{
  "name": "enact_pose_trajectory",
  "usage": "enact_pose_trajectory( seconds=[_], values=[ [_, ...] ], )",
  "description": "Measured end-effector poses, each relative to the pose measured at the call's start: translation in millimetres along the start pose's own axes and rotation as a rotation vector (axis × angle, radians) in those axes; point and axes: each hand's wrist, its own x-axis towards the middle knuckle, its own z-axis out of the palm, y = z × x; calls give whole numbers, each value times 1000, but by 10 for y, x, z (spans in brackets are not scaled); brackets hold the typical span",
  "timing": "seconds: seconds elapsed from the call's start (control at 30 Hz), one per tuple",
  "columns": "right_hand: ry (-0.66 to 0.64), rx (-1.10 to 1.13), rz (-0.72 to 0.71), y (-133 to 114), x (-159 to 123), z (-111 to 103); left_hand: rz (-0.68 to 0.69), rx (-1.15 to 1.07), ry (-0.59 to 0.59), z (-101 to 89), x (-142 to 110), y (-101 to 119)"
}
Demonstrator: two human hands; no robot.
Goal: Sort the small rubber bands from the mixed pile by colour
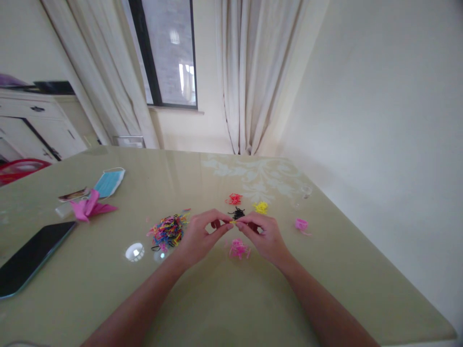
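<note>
My left hand [207, 232] and my right hand [263, 236] meet over the middle of the table, both closed in a pinch. Between their fingertips is a small yellow rubber band [232, 222]. Just beyond the fingers lies a black pile of bands [238, 213], with a red pile [234, 198] behind it and a yellow pile [261, 207] to its right. A pink pile [239, 248] sits nearer me, between my wrists. Beside my left hand spreads a larger heap of mixed-colour bands [168, 231].
On the glossy table [224, 308], a black phone [34, 255], a pink folded piece [92, 207] and a blue face mask [109, 183] lie at the left. To the right are a small pink bundle [301, 224] and a clear object [306, 191]. A wall borders the right side.
</note>
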Motion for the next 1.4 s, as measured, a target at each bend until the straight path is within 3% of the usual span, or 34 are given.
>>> enact_pose_trajectory(
  seconds=[0.23, 0.37, 0.47, 0.57, 0.77, 0.87, 0.93, 1.03, 1.13, 1.3, 1.4],
  values=[
    [2, 7, -1, -82, 5, -11, -65, -67, -2, 0, -11, -20],
    [11, 83, 28, -141, -9, -16, -152, -288, -54, 12, -9, -3],
    [4, 198, 97, -152, -22, -26, -200, -416, -73, 3, 9, 15],
    [-33, 363, 201, -148, -17, -53, -240, -393, -26, -43, 42, -15],
    [-116, 586, 300, -127, -9, -78, -308, -51, 86, -222, 111, -264],
    [-83, 620, 316, -98, 5, -94, -285, 337, 20, -318, 101, -404],
    [13, 610, 320, -57, 43, -146, -266, 665, -46, -377, 76, -484],
    [246, 530, 298, 56, 132, -294, -356, 995, -141, -453, 38, -575],
    [394, 290, 284, 238, 202, -446, -459, 1047, -208, -503, 31, -633],
    [359, -253, 238, 573, 196, -512, -459, 996, -210, -520, 66, -665],
    [312, -436, 209, 721, 176, -474, -453, 982, -190, -509, 78, -653]
  ],
)
